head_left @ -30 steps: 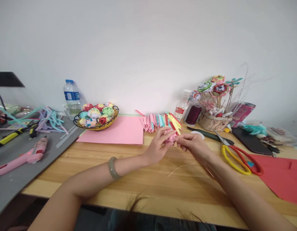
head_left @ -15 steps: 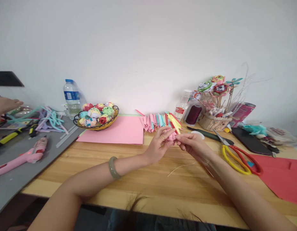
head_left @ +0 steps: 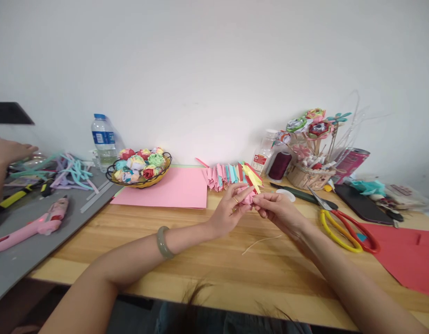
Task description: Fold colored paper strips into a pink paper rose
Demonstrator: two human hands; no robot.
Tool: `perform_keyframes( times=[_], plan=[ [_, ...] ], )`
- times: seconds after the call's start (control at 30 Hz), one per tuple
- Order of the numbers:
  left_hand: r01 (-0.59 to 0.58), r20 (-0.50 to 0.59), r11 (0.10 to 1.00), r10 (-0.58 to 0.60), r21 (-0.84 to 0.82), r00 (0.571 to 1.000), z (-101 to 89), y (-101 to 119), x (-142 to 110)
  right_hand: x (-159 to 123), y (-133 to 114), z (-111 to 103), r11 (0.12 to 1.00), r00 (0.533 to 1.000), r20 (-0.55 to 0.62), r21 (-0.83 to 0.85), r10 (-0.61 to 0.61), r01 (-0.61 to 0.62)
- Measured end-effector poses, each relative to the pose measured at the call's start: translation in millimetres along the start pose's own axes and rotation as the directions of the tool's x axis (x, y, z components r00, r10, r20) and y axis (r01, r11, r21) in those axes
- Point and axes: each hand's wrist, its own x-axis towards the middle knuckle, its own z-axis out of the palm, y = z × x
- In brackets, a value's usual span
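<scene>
A small pink folded-paper piece point(head_left: 248, 198) is held between my two hands, above the wooden table point(head_left: 200, 260). My left hand point(head_left: 230, 211) grips it from the left, fingers closed around it, and partly hides it. At its right edge, my right hand point(head_left: 275, 206) pinches it between thumb and fingers. Just behind my hands lies a row of folded paper strips point(head_left: 223, 177), mostly pink, with blue, red and yellow at the right end. A thin pale string point(head_left: 261, 242) rests on the wood in front of my hands.
Pink paper sheets point(head_left: 179, 195) lie under a basket point(head_left: 141, 184) of paper flowers. Scissors point(head_left: 330, 208), a phone point(head_left: 362, 204) and red paper point(head_left: 409, 260) are at right. A purple thread spool point(head_left: 280, 166) stands behind. A pink glue gun point(head_left: 36, 227) and another person's hand point(head_left: 14, 150) are left.
My hands stay almost in place, with the pink paper shifting only slightly between the fingers. At far left, the other person's hand has moved a little to the right.
</scene>
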Motion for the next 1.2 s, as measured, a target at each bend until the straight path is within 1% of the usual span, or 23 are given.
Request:
perform_keyframes(
  times=[0.2,0.3,0.4,0.47,0.67,0.77,0.87,1.07,1.2],
  plan=[
    [-0.048,0.02,0.997,0.047,0.053,0.999,0.1,1,1,0,1,1,0.999,1.0,-0.006,-0.031,-0.019,0.019],
    [-0.063,0.027,0.995,0.061,0.081,0.998,-0.7,1,1,-1,3,0,0.994,0.998,0.017,-0.088,-0.067,0.069],
    [-0.041,0.035,0.997,0.039,0.06,0.999,-1.9,2,1,-2,4,-1,0.98,0.99,0.062,-0.151,-0.123,0.131],
    [-0.018,0.045,0.999,0.016,0.041,0.999,-2.6,3,0,-2,3,-1,0.971,0.988,0.072,-0.188,-0.137,0.148],
    [-0.003,0.09,0.998,-0.003,0.07,0.996,-2.6,5,0,-3,-1,4,0.95,0.988,0.03,-0.27,-0.153,0.155],
    [0.025,0.093,0.998,-0.031,0.058,0.995,-1.7,4,0,-5,-2,7,0.941,0.984,-0.006,-0.295,-0.177,0.168],
    [0.025,0.094,0.999,-0.029,0.046,0.995,-1.1,2,0,-6,-3,9,0.938,0.982,-0.021,-0.302,-0.188,0.173],
    [-0.043,0.112,0.996,0.033,0.084,0.993,-0.4,-1,0,-3,1,5,0.946,0.984,-0.004,-0.276,-0.179,0.171],
    [-0.049,0.131,0.993,0.035,0.105,0.991,-0.5,-1,0,-2,1,2,0.932,0.983,0.028,-0.312,-0.184,0.183]
  ],
)
